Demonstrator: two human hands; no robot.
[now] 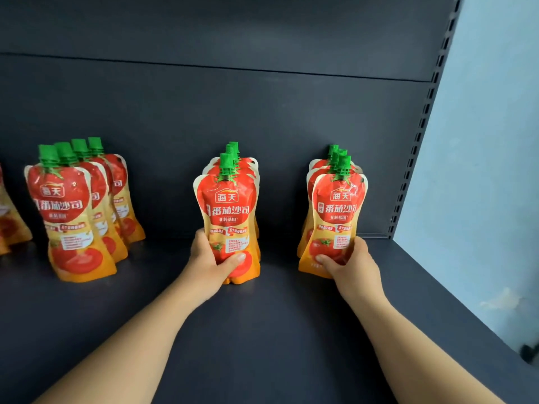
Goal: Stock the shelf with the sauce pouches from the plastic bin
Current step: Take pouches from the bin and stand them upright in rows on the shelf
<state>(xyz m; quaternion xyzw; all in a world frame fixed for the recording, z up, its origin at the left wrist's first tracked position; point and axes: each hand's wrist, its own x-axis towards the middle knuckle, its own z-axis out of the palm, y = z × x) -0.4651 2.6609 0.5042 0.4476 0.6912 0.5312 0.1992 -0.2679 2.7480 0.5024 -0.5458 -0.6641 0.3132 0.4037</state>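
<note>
Two tomato sauce pouches in hand, both upright on the shelf (262, 330). Left hand (208, 259) grips the middle-row front pouch (227, 211) low on its body, thumb across the front. Right hand (348, 262) grips the right-row front pouch (338, 211) the same way, near the shelf's back right corner. Another row of pouches (67, 214) stands toward the left edge. Bin not in view. Both forearms reach straight in, wrists low. The pouches look soft, glossy and likely slippery, bottom-heavy; the lower body is the best place to hold, the green cap second.
</note>
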